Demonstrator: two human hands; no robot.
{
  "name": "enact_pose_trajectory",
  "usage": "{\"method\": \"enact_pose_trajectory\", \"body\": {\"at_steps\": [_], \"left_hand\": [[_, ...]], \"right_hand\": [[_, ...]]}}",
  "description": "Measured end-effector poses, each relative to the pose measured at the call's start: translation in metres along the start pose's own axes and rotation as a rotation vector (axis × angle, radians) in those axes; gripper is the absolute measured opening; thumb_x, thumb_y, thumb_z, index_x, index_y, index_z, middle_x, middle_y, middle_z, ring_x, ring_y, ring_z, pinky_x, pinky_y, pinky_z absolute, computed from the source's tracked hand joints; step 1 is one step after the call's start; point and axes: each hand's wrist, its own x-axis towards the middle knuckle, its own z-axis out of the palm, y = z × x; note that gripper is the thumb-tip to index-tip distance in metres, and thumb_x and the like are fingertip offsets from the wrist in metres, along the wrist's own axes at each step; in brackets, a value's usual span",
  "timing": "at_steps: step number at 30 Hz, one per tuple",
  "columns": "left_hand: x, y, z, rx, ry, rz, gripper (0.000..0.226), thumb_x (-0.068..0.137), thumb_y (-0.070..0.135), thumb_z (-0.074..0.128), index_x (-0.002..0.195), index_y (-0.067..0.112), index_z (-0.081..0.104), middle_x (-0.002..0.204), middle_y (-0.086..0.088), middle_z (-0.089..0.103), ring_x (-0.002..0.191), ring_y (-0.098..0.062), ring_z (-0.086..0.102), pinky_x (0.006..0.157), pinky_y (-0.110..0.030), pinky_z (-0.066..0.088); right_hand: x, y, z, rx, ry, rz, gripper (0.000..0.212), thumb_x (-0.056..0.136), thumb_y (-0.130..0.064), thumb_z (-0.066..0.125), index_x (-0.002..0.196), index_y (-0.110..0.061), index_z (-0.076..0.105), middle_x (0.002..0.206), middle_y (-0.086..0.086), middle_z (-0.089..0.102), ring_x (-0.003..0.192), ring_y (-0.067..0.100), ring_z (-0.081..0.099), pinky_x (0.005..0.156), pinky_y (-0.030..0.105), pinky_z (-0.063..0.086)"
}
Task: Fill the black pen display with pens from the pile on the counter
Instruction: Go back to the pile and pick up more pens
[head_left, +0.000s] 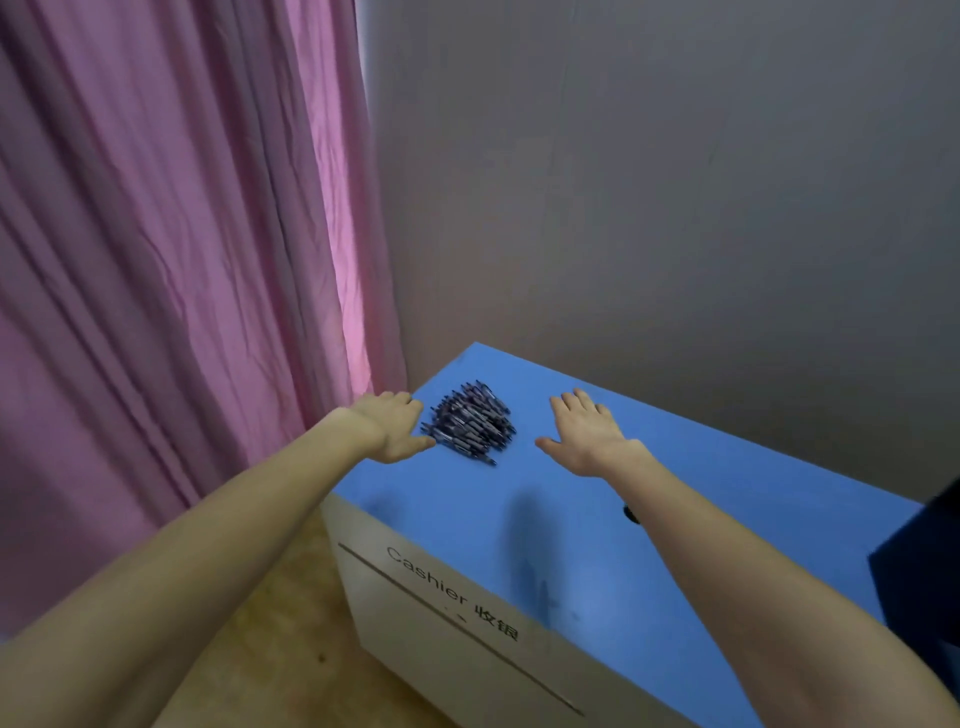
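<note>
A pile of dark pens (471, 427) lies on the far left part of the blue counter top (519, 525). My left hand (394, 426) is stretched out flat at the pile's left side, its thumb touching or almost touching the nearest pens. My right hand (584, 431) is spread open, palm down, a short way to the right of the pile and apart from it. Neither hand holds a pen. A dark blue-black object (919, 566) is cut off by the right edge of the view; I cannot tell whether it is the pen display.
The counter is a white cabinet with "Cashier" printed on its front (441, 608). A pink curtain (171, 270) hangs close on the left, a grey wall (675, 182) stands behind. A small dark hole (630, 513) marks the counter top. Wooden floor (270, 639) lies below.
</note>
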Motion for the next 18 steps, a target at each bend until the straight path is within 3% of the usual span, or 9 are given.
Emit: {"method": "enact_pose_trajectory", "body": {"at_steps": [2, 7, 10, 13, 18], "left_hand": [[0.019, -0.011, 0.006, -0.012, 0.025, 0.033, 0.076, 0.104, 0.061, 0.032, 0.159, 0.011, 0.022, 0.16, -0.011, 0.032, 0.142, -0.032, 0.039, 0.114, -0.048, 0.037], [0.076, -0.03, 0.023, -0.006, 0.01, 0.124, 0.072, 0.105, 0.057, 0.034, 0.16, 0.012, 0.022, 0.161, -0.011, 0.03, 0.143, -0.032, 0.038, 0.113, -0.045, 0.038], [0.123, -0.041, 0.039, -0.021, 0.002, 0.15, 0.067, 0.105, 0.055, 0.037, 0.156, 0.013, 0.032, 0.155, -0.01, 0.038, 0.135, -0.032, 0.046, 0.107, -0.043, 0.042], [0.174, -0.05, 0.06, -0.051, -0.036, 0.167, 0.058, 0.103, 0.052, 0.043, 0.147, 0.014, 0.043, 0.146, -0.007, 0.046, 0.13, -0.031, 0.05, 0.103, -0.047, 0.046], [0.257, -0.061, 0.061, -0.106, -0.098, 0.223, 0.052, 0.101, 0.046, 0.047, 0.144, 0.015, 0.046, 0.141, -0.006, 0.051, 0.128, -0.029, 0.055, 0.109, -0.049, 0.04]], "right_hand": [[0.021, -0.009, 0.002, 0.016, -0.018, 0.001, 0.073, 0.104, -0.052, 0.042, 0.157, -0.005, 0.021, 0.159, 0.013, 0.027, 0.155, 0.032, 0.009, 0.122, 0.05, 0.021], [0.078, -0.018, 0.022, 0.149, -0.075, 0.017, 0.062, 0.103, -0.046, 0.049, 0.15, -0.008, 0.032, 0.143, 0.013, 0.046, 0.135, 0.032, 0.041, 0.108, 0.046, 0.041], [0.12, -0.016, 0.04, 0.273, -0.04, 0.031, 0.052, 0.104, -0.036, 0.047, 0.15, -0.013, 0.039, 0.132, 0.009, 0.062, 0.119, 0.032, 0.059, 0.096, 0.044, 0.05], [0.167, -0.013, 0.055, 0.328, -0.037, 0.041, 0.048, 0.103, -0.031, 0.046, 0.148, -0.016, 0.043, 0.125, 0.005, 0.068, 0.111, 0.031, 0.063, 0.091, 0.043, 0.053], [0.25, -0.001, 0.07, 0.418, -0.126, 0.096, 0.045, 0.102, -0.029, 0.052, 0.145, -0.016, 0.049, 0.131, 0.006, 0.065, 0.118, 0.03, 0.06, 0.097, 0.042, 0.05]]}}
